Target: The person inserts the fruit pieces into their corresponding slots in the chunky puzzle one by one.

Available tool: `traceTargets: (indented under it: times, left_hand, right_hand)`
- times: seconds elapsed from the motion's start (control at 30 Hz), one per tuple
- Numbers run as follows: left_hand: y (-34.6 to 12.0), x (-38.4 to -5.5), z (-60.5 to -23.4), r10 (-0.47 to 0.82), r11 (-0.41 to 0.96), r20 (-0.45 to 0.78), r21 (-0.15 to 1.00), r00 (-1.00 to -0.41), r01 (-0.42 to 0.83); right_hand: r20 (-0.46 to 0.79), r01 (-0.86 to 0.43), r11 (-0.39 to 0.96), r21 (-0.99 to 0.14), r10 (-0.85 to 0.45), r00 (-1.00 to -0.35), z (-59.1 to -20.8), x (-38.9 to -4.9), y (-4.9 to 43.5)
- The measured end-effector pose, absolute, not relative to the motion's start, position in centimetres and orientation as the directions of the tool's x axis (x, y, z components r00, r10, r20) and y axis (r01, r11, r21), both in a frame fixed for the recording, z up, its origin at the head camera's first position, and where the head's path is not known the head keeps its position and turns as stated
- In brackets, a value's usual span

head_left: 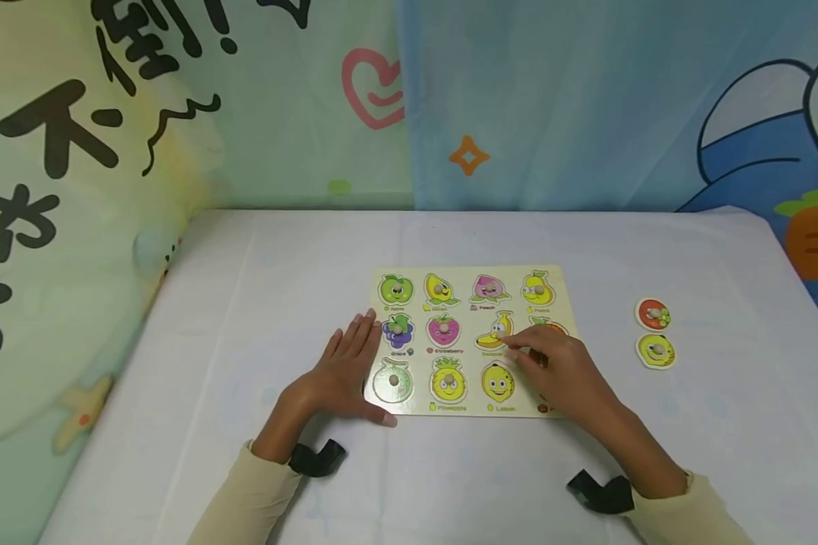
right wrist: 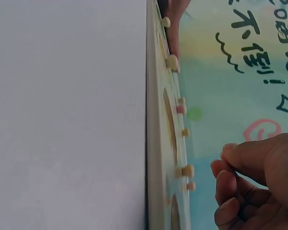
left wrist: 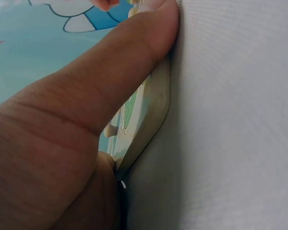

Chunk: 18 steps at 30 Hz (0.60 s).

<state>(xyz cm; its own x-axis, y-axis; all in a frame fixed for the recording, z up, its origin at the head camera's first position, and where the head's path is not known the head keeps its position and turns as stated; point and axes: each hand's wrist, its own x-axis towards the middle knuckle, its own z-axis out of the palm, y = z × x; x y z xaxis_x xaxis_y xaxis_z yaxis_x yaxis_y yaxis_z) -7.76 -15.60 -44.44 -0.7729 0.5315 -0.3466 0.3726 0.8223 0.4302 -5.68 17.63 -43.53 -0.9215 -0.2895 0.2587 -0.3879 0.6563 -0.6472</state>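
Observation:
A cream fruit puzzle board (head_left: 473,409) lies on the white cloth. It carries knobbed pieces, among them a green apple (head_left: 396,290), purple grapes (head_left: 398,331), a pink strawberry (head_left: 444,331) and a pineapple (head_left: 448,381). My left hand (head_left: 344,372) rests at the board's left side, fingers straight and thumb along the front edge (left wrist: 156,93). Over the board's right part is my right hand (head_left: 564,371), its fingertips beside the banana piece (head_left: 492,331) in the head view. The right wrist view shows those loosely curled fingers (right wrist: 228,184) apart from the knobs, with nothing visible between them. The hand hides the board's lower right corner.
Two loose pieces lie right of the board: a red and green one (head_left: 653,313) and a yellow one with a face (head_left: 656,351). A printed curtain (head_left: 552,98) hangs behind the table. Black straps (head_left: 318,459) sit at both wrists.

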Motion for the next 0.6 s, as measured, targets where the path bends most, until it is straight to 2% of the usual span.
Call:
traceTargets:
  times: [0.23, 0.6]
  left_hand:
    - [-15.6, -7.7, -44.5, 0.53, 0.822, -0.347, 0.436, -0.773, 0.368]
    - [-15.7, -7.7, -44.5, 0.541, 0.81, -0.338, 0.453, -0.77, 0.371]
  right_hand:
    - [0.202, -0.249, 0.629, -0.736, -0.147, -0.968, -44.0, -5.2, 20.0]
    - [0.217, -0.115, 0.763, -0.636, 0.034, -0.975, -43.6, -4.3, 25.3]
